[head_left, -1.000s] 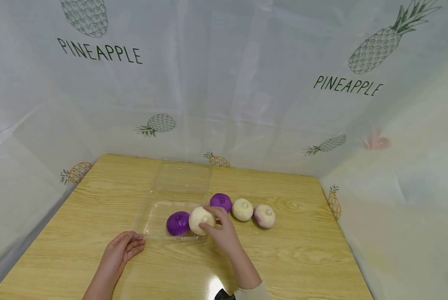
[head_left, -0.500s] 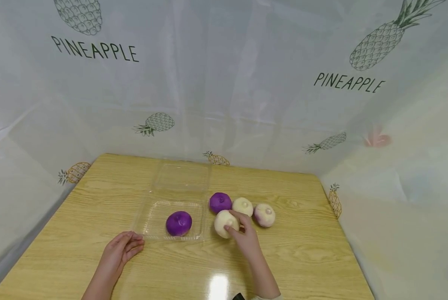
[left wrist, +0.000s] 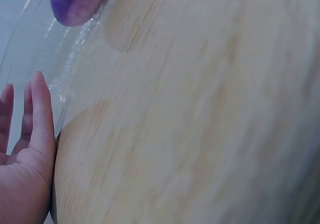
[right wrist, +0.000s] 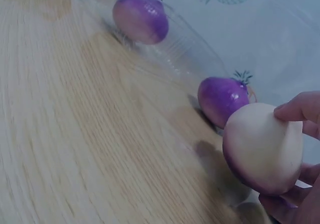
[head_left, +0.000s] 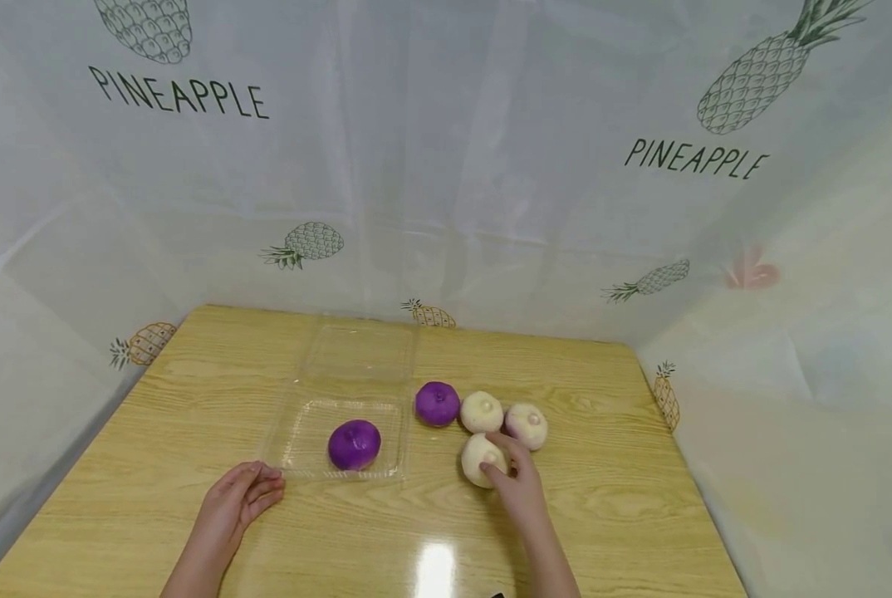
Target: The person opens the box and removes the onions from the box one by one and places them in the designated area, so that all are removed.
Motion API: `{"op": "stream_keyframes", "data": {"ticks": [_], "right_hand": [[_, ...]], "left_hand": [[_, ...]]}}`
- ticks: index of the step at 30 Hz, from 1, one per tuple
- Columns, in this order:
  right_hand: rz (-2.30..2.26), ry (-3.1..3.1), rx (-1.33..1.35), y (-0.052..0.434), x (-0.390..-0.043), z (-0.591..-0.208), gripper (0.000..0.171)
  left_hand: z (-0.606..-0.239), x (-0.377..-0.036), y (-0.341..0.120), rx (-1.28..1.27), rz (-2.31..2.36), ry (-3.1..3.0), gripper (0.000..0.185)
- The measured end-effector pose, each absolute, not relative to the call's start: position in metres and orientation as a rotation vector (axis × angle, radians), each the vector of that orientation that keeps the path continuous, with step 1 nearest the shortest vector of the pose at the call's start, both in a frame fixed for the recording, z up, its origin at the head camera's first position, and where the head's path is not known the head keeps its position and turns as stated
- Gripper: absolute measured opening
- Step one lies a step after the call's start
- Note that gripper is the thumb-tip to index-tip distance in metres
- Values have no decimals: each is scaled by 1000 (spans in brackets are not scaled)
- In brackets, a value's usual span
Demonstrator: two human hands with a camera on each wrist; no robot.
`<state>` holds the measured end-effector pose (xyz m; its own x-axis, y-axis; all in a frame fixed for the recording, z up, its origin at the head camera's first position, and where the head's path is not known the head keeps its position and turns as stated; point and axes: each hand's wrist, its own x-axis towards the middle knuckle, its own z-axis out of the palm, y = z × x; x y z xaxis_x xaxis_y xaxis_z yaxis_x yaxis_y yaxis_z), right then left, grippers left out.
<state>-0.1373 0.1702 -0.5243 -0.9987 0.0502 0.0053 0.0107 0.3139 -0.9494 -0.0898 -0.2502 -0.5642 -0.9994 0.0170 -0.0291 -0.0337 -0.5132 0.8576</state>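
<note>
My right hand [head_left: 522, 484] grips a white turnip [head_left: 482, 461] between thumb and fingers. In the right wrist view, purple shows on the underside of this turnip. It is in front of a second white turnip [head_left: 481, 412] and a white-and-purple turnip [head_left: 526, 426]. At the left, my left hand [head_left: 231, 507] pinches the front left corner of a clear plastic box [head_left: 296, 432], its lower fingers extended in the left wrist view. Inside that box sits a purple turnip [head_left: 355, 445]. Another purple turnip [head_left: 437, 404] rests on the table just right of the box.
The box's clear lid [head_left: 362, 349] lies folded back towards the far edge of the wooden table [head_left: 326, 540]. A pineapple-print sheet [head_left: 446, 166] hangs behind the table and along its sides.
My right hand has carried the white turnip out of the box area, rightward to the front of the other turnips. The left hand has stayed at the box corner.
</note>
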Motion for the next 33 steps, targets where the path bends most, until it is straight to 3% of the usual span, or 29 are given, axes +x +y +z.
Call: {"op": "stream_keyframes", "data": {"ticks": [33], "right_hand": [[1792, -2479, -314, 230, -126, -517, 39]], "left_hand": [[-563, -90, -250, 25, 2711, 1542, 26]]}}
